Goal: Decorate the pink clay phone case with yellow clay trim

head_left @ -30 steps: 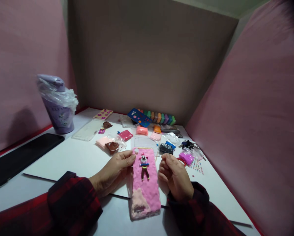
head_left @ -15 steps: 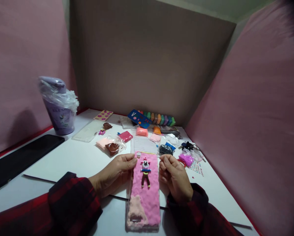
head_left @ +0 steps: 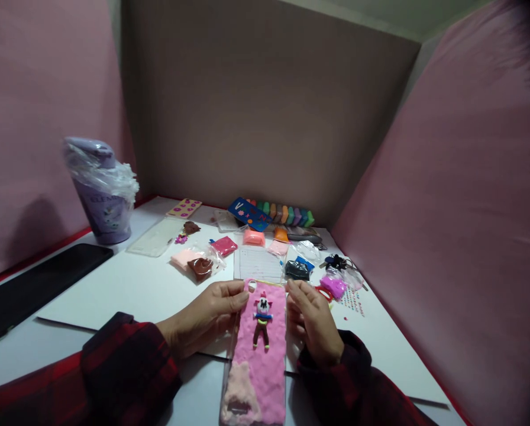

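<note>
A clear phone case (head_left: 269, 387) stands tilted in front of me, its back coated in bumpy pink clay with a pale peach patch at the lower left. A small clay figure (head_left: 262, 319) with a white head, blue and yellow bands and brown legs sits on the pink. My left hand (head_left: 209, 316) pinches the upper left edge, thumb by the camera opening. At the upper right corner, the closed fingers of my right hand (head_left: 312, 316) grip the edge; the fingertips behind it are hidden. A lined sheet (head_left: 258, 264) lies just beyond the case.
Packets of brown clay (head_left: 200, 269), black clay (head_left: 297, 270) and magenta clay (head_left: 333, 287) lie on the white board (head_left: 114, 287). Behind are a blue decorated case (head_left: 249, 214) and a row of coloured clay. At left stand a purple bottle (head_left: 103, 201) and a black phone (head_left: 47, 290).
The phone case has dropped slightly and leans a little differently. My right fingertips have come in from beside it to its upper right corner. My left hand keeps its pinch.
</note>
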Demonstrator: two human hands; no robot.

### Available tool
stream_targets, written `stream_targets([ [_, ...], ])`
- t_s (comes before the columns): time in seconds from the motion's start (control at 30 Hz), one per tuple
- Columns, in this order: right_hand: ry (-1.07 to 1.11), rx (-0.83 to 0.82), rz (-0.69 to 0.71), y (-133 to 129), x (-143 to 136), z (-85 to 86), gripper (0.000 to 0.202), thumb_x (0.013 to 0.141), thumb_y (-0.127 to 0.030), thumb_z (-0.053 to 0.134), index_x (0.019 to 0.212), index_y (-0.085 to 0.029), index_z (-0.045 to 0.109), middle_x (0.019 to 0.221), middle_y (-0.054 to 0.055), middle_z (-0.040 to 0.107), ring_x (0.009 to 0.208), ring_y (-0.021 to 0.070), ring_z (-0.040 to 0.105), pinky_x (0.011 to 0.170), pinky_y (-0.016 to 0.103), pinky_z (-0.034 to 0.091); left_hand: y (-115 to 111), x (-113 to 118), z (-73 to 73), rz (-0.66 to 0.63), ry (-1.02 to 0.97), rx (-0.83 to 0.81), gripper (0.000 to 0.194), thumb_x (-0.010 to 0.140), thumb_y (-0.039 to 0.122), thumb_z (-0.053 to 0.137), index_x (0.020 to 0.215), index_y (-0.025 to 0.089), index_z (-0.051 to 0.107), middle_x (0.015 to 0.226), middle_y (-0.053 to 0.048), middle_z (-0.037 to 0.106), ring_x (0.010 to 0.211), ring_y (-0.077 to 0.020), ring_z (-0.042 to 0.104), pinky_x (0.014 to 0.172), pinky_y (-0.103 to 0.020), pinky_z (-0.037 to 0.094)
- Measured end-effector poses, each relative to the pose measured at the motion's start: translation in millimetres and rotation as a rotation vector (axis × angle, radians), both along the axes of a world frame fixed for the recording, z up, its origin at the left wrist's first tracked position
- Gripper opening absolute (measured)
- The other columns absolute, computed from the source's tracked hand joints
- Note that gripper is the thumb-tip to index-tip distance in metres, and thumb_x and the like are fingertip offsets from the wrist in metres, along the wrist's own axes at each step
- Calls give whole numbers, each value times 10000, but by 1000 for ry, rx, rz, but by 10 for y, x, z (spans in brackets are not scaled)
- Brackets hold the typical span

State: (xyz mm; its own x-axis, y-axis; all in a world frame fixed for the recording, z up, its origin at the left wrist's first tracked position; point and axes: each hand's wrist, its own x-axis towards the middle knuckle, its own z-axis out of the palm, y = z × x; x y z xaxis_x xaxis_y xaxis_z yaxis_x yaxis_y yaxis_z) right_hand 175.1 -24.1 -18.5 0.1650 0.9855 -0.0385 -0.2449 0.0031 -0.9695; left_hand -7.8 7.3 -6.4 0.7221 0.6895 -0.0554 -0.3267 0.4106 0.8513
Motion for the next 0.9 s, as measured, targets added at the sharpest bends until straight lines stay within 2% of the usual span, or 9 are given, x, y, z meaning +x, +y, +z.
stream_targets([
  [0.1,-32,-43,42,-5,4,1,428,693,-495,680,606,-203,380,420,-124,275,320,18,174,306,152,103,-5,6,-6,-15,10,20,322,791,281,643,1079,137,653,911,-123,683,822,-194,627,797,-297,454],
  [0.23,-76,-46,41,-14,8,-4,397,677,-454,704,595,-187,422,403,-122,279,329,12,171,321,153,100,-16,20,18,-14,5,37,306,799,280,636,1068,137,660,866,-111,681,772,-169,626,792,-287,465],
  [0.43,-78,-19,82,-49,-28,9,356,675,-425,701,602,-181,453,414,-115,284,339,18,174,328,161,100,-51,30,83,3,-1,0,290,781,322,653,982,117,690,889,-138,687,797,-207,653,800,-315,487],
  [0.57,-51,-71,140,-60,-26,15,310,676,-394,687,625,-178,470,432,-112,285,356,23,179,336,153,99,-52,34,58,14,19,-5,261,784,285,654,970,106,692,872,-128,694,785,-188,654,808,-294,485],
  [0.67,-10,-52,173,-54,-12,-10,314,708,-393,656,621,-183,441,467,-109,256,382,29,163,344,152,98,-50,39,33,36,20,-18,272,779,290,660,975,104,690,851,-121,694,764,-177,648,786,-287,488],
  [0.8,-35,-5,139,-58,-24,-28,377,743,-450,635,601,-191,400,467,-107,256,376,29,159,341,162,102,-69,55,39,91,56,-35,296,731,319,707,930,99,705,764,-102,691,701,-167,635,723,-272,491],
  [0.9,-104,-2,98,-64,-49,-7,385,725,-473,658,600,-191,429,421,-116,253,341,26,161,331,173,115,-89,68,53,127,119,-25,330,688,345,742,907,100,714,723,-86,687,650,-152,618,661,-248,485],
])
